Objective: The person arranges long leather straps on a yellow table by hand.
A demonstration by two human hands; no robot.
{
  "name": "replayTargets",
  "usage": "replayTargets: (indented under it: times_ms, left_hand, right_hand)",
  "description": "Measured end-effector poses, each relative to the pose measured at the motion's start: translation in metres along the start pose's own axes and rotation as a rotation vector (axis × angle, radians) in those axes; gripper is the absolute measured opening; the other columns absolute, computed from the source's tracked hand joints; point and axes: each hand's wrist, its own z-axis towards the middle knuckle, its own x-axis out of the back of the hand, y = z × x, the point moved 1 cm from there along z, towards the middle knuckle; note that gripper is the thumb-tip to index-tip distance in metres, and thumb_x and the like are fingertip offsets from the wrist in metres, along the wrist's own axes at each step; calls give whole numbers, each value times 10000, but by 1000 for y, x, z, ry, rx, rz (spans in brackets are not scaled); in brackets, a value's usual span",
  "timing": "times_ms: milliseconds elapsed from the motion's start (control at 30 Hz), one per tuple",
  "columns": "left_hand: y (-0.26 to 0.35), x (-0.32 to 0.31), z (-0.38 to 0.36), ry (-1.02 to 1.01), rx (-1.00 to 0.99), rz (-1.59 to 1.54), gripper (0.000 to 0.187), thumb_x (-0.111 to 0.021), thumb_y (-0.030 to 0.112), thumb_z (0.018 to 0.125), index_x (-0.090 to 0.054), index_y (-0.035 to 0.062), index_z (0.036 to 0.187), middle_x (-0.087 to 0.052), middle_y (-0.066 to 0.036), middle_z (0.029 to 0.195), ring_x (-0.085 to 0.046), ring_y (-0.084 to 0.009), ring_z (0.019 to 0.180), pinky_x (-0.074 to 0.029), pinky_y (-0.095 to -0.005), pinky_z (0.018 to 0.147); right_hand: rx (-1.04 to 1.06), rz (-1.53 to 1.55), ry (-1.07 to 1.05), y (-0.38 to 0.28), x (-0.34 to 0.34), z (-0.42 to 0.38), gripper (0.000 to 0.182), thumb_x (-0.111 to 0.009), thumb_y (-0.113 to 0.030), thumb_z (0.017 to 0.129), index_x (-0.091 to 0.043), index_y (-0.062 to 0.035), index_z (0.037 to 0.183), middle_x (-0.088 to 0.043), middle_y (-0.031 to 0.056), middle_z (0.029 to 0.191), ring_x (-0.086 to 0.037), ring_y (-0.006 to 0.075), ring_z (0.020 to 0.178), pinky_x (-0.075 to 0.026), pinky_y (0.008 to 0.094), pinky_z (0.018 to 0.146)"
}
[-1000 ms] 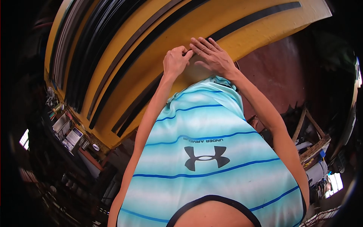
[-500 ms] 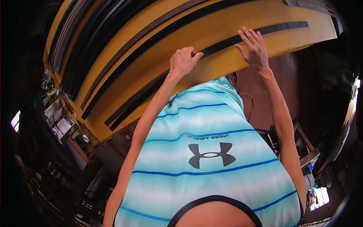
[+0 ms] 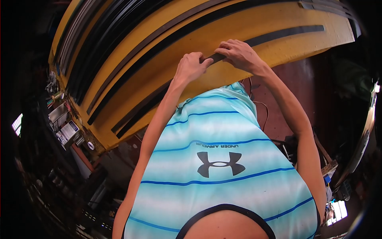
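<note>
A long, flat dark strip point(image 3: 284, 35) lies along the near side of the yellow table point(image 3: 274, 51). My left hand point(image 3: 191, 67) is closed on the strip near its middle, thumb pointing right. Just to the right, my right hand point(image 3: 240, 55) has its fingers curled over the same strip. A short stretch of strip shows between the two hands. Toward the left end, a brownish strip point(image 3: 139, 104) and a black one lie side by side, partly hidden behind my left forearm.
Farther back on the table lie another black strip point(image 3: 167, 44), a brown strip point(image 3: 153, 32) and a bundle of black strips point(image 3: 93, 51). More strips point(image 3: 326, 8) rest at the far right corner. Boxes and papers point(image 3: 67, 131) stand beside the left end. A cable point(image 3: 264, 109) hangs below the table.
My right hand has moved left along the strip, from spread flat to curled over it beside my left hand. My left hand stays at nearly the same spot.
</note>
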Motion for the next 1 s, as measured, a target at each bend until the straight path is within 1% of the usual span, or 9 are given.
replayTargets:
  times_ms: [67,100,167,300,500,600,733,867,1000]
  left_hand:
    - [-4,4,-4,0,-43,30,363,-728,355,933,-723,-6,901,-712,-110,684,-667,-166,589,-515,-303,591]
    - [-10,10,-8,-7,-46,35,363,-728,355,933,-723,-6,901,-712,-110,684,-667,-166,589,-515,-303,591]
    - [-22,21,-14,-17,-47,88,382,-705,393,896,-730,14,943,-736,-145,796,-708,-280,780,-544,-387,770]
    - [-14,23,-32,-50,-34,203,349,-694,417,879,-746,97,1009,-757,-98,925,-712,-261,869,-536,-390,818]
    - [-9,22,-20,-38,-31,276,416,-714,436,899,-738,25,958,-752,-126,867,-712,-244,816,-531,-354,759]
    - [-3,24,-8,-144,7,197,409,-699,434,874,-741,32,935,-738,-148,875,-702,-287,837,-528,-398,773]
    - [-2,16,-4,-94,-62,144,413,-703,436,875,-742,27,927,-734,-152,836,-698,-291,800,-523,-393,753]
    - [-6,7,1,-59,-72,26,385,-693,410,906,-743,31,946,-731,-112,779,-697,-258,766,-523,-381,752]
    - [-11,-2,1,-6,-71,-79,362,-685,395,928,-750,40,951,-733,-77,754,-701,-220,751,-526,-368,743]
  right_hand:
    - [-4,-29,-7,5,-2,-3,433,-795,-111,761,-659,-96,1172,-657,49,1152,-624,272,1096,-514,389,932]
    - [-1,-58,-16,7,-4,-5,438,-795,-103,759,-658,-94,1175,-657,52,1157,-626,272,1096,-517,386,934]
    - [-36,-23,7,14,1,-11,393,-790,-91,763,-671,-87,1137,-657,55,1145,-627,274,1081,-518,382,927]
    - [-73,23,28,22,6,-19,377,-792,-58,751,-693,-79,1115,-660,56,1124,-633,273,1060,-530,382,915]
    - [-127,16,40,27,9,-23,381,-795,-41,743,-706,-89,1110,-657,57,1110,-635,268,1054,-534,383,901]
    - [-162,6,41,31,15,-28,408,-795,-35,743,-700,-99,1135,-653,56,1118,-628,275,1062,-528,390,916]
    - [-230,-48,53,36,22,-32,435,-786,-29,756,-691,-129,1168,-626,58,1102,-613,290,1064,-507,409,932]
    - [-263,-67,80,30,22,-35,424,-783,-19,765,-695,-141,1161,-600,68,1080,-605,300,1038,-495,417,927]
    - [-400,110,153,7,12,-31,297,-789,-63,792,-695,-89,1073,-590,84,1086,-599,305,1028,-481,421,939]
